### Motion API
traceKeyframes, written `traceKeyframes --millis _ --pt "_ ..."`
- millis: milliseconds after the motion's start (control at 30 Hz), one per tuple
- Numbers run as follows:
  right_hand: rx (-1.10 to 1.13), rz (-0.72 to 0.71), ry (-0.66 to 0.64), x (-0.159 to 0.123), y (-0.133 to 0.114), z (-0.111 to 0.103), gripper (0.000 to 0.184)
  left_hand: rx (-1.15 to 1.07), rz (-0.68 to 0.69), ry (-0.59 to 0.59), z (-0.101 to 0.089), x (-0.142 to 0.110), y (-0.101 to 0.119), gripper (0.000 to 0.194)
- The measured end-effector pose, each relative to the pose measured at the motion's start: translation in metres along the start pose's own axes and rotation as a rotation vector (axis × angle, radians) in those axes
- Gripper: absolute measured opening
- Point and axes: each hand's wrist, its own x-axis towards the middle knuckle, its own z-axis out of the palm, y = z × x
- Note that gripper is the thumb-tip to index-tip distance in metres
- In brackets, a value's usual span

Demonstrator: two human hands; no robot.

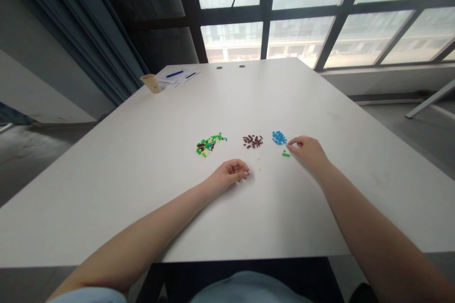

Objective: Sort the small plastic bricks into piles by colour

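My right hand (308,149) pinches thumb and fingers together at the right edge of a pile of small blue building bricks (279,138). What sits between those fingertips is too small to make out. Just below the pile lie a long green brick (286,155) and a smaller green piece. My left hand (232,172) rests on the table with curled fingers, and a tiny pale glint shows at its fingertips. Beyond it is a pile of brown bricks (253,141). Further left spreads a mixed pile (209,144) of green, brown, cream and a few blue bricks.
A tiny yellow piece (259,169) and a whitish one lie between my hands on the white table (256,99). At the far left edge stands a paper cup (152,84), near papers (172,78) with a blue pen (175,74). Windows rise behind.
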Motion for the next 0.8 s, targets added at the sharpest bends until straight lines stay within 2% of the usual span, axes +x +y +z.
traceKeyframes --millis 133,267,467,700,800 --pt "-0.028 0.082 -0.029 0.004 0.009 0.007 0.023 -0.004 -0.001 -0.008 0.0 0.001 -0.001 0.03" --pt "-0.032 0.1 -0.021 0.004 0.006 0.01 0.026 -0.003 0.008 -0.015 0.001 0.001 -0.002 0.028" --pt "-0.072 0.201 -0.001 0.007 -0.001 0.012 0.028 -0.003 0.0 -0.019 0.002 0.001 -0.001 0.028" --pt "-0.074 0.182 0.045 0.006 -0.005 0.014 0.026 0.009 0.01 -0.007 0.001 0.001 -0.002 0.03" --pt "-0.029 0.142 0.033 0.001 -0.008 0.008 0.023 0.105 0.049 0.007 -0.004 0.002 0.001 0.026"
